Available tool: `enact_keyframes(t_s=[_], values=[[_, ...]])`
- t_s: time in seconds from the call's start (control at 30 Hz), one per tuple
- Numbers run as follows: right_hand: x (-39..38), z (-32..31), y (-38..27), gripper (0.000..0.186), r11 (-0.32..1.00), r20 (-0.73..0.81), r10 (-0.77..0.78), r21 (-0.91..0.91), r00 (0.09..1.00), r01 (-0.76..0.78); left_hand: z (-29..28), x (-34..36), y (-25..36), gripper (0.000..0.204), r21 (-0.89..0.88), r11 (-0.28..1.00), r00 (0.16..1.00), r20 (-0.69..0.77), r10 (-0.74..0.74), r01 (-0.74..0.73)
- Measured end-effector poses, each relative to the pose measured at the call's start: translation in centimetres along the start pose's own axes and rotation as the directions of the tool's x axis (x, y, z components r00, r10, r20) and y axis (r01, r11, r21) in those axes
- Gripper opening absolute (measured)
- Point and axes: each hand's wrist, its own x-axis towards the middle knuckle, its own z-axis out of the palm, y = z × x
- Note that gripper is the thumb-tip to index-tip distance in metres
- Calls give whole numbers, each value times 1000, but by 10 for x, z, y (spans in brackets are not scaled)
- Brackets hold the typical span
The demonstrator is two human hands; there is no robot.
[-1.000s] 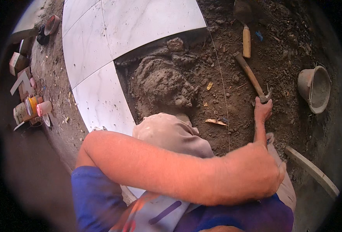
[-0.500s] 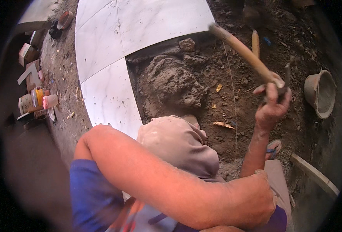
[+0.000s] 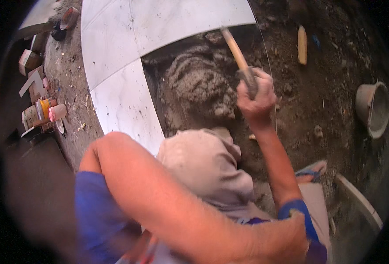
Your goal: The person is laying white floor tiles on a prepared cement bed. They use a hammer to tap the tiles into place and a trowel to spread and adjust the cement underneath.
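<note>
My right hand is closed around the head end of a hammer, whose wooden handle points up toward the edge of the white marble-look tiles. Just left of that hand lies a lumpy mound of wet mortar in the untiled recess. My left forearm crosses the bottom of the view in front of my bent knee; my left hand is at its right end, blurred, its fingers not clearly visible. A thin string runs from the tile corner over the dirt, right of the mortar.
A wooden-handled tool lies in the dirt at upper right. A bucket and a wooden batten are on the right, near my sandaled foot. Cups, tubs, boxes and an L-shaped white piece stand along the left.
My right hand has lifted the hammer from the dirt on the right and brought it up and leftward to beside the mortar mound. My left arm stays crossed low in view.
</note>
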Motion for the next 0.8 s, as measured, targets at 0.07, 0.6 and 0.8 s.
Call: enact_keyframes(t_s=[0.07, 0.6, 0.8], values=[[10, 37, 9, 27, 993, -117, -83, 68, 990, 91, 0, 1, -3, 25, 27, 1000, 999, 43, -7, 6], [24, 19, 1, 23, 998, -76, 32, 50, 997, -28, -17, -11, -14, 29, -51, 996, 994, 75, 76, -72], [12, -53, -16, 23, 947, 32, 249, 201, 968, -250, -21, -15, -10, 30, -46, 998, 994, 99, 37, -32]])
